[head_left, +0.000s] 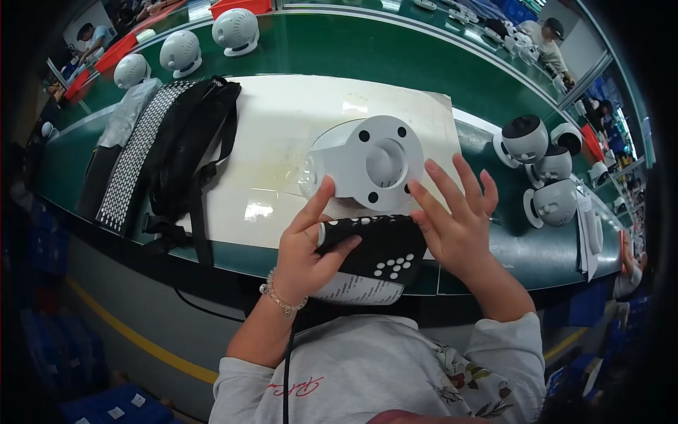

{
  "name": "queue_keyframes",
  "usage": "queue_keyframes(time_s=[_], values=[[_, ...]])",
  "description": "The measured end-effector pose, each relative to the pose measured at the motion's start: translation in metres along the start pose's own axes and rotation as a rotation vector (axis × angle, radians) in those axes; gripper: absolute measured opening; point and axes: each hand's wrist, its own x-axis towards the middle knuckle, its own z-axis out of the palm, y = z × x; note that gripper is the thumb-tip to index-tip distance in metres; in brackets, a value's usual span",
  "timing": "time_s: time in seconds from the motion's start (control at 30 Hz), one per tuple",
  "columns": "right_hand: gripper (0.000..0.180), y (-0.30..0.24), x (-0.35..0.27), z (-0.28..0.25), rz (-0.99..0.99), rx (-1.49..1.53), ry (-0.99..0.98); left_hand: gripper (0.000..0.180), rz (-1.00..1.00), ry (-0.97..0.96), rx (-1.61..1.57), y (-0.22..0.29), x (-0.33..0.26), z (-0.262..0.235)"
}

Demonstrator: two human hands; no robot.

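Note:
A white rounded device [332, 161] lies on its side, its ring-shaped base [376, 138] turned up toward me. Several black round pads sit spaced around that base. My left hand [305, 251] grips a black sheet of stick-on pads [367, 249], which has rows of white round spots; the thumb lies over it. The left index finger points up beside the device's lower left edge. At the base's lower right pad is the index fingertip of my right hand [452, 219]. Its other fingers are spread, and the thumb is near the sheet's right end.
A white board [275, 134] covers the middle of the green table. On the left lie a black strapped bag [194, 141] and a white-spotted black sheet [138, 155]. White round devices [235, 32] stand at the back; more devices [554, 203] are at right. Other people work farther off.

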Motion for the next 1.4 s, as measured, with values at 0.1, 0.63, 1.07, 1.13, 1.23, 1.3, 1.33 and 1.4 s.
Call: queue_keyframes(time_s=[0.1,0.63,1.07,1.13,1.23,1.3,1.33,1.4], values=[[0.029,0.004,0.02,-0.011,0.016,0.053,-0.033,0.018,0.042,0.017,0.006,-0.002,0.005,-0.002],[0.026,0.09,0.132,0.045,0.642,1.438,-0.324,0.021,0.171,-0.003,0.001,-0.009,-0.008,-0.005],[0.013,0.171,0.107,0.234,0.517,0.028,-0.051,0.019,-0.014,-0.009,-0.089,0.001,-0.014,-0.031],[0.017,0.163,0.13,0.216,0.508,-0.163,-0.52,0.03,-0.078,0.078,-0.124,0.002,-0.02,-0.049],[0.021,0.124,0.176,0.204,0.287,-0.132,-0.494,0.037,-0.349,0.238,-0.223,0.007,-0.021,-0.078],[0.024,0.091,0.213,0.222,0.16,0.177,-0.447,0.05,-0.313,0.235,-0.186,0.002,-0.018,-0.092],[0.026,0.067,0.235,0.223,0.112,0.338,-0.467,0.049,-0.356,0.245,-0.177,0.0,-0.017,-0.098],[0.033,0.025,0.274,0.236,0.114,0.5,-0.509,0.044,-0.45,0.269,-0.206,-0.007,-0.017,-0.105]])
